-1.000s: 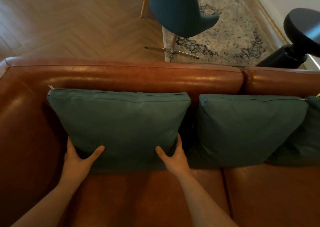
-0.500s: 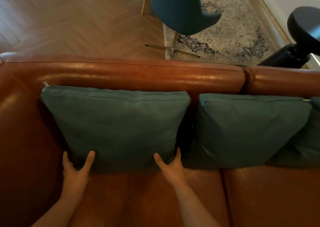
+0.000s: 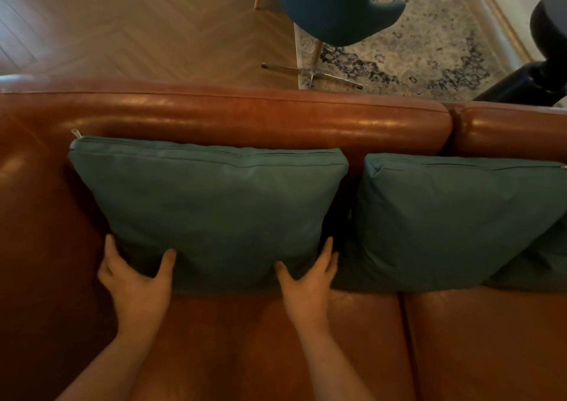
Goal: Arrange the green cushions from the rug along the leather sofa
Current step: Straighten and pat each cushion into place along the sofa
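Note:
A green cushion (image 3: 214,210) stands upright against the backrest of the brown leather sofa (image 3: 245,115), near its left end. My left hand (image 3: 135,284) holds its lower left corner, thumb on the front and fingers along the side. My right hand (image 3: 306,284) holds the lower right corner the same way. A second green cushion (image 3: 454,216) leans against the backrest just to the right. Part of a third green cushion (image 3: 540,265) shows at the right edge, partly behind the second.
The sofa's left armrest (image 3: 30,216) rises close to the held cushion. Behind the sofa are a wooden floor, a teal swivel chair (image 3: 331,5) and a patterned rug (image 3: 429,42). A black rounded object (image 3: 546,48) stands at the far right.
The held cushion has shifted a little left toward the armrest. Both hands have slid to its lower corners and stay on it.

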A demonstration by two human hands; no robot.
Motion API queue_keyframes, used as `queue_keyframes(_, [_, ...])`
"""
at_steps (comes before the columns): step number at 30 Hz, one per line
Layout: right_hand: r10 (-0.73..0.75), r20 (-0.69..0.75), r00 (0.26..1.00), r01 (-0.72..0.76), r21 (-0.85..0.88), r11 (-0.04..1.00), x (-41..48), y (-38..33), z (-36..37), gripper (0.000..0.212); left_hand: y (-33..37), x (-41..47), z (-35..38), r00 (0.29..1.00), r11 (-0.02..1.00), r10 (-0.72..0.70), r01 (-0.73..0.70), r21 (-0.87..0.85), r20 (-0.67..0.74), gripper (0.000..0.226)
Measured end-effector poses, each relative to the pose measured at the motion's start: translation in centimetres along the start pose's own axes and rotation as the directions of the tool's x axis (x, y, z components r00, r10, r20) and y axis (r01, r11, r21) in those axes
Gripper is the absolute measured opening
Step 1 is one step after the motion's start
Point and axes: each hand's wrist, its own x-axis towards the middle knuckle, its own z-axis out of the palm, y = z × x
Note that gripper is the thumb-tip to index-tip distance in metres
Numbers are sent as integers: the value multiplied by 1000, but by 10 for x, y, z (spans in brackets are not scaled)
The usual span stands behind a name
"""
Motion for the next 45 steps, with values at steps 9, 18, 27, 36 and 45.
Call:
queue_keyframes(9, [-737, 199, 646, 708, -516, 481, 10, -163, 11, 60, 116, 50, -22, 595, 381, 753, -743, 550, 281, 59])
queue_keyframes(18, [-638, 351, 686, 643, -702, 305, 76, -146, -11, 62, 107, 115, -43, 747, 369, 534, -628, 685, 396, 70])
queue_keyframes(27, [-534, -200, 822, 458, -325, 827, 69, -108, -39, 71, 101, 85, -44, 978, 980, 201, -201, 0, -62, 85])
queue_keyframes(36, [-152, -12, 988, 142, 433, 890, 62, -57, -12, 83, 74, 99, -35, 965, 825, -69, 198, -529, 252, 107])
queue_keyframes(45, [102, 174, 980, -159, 356, 921, 64, -17, 7, 119, 51, 79, -15, 866, 763, -196, 429, -484, 460, 101])
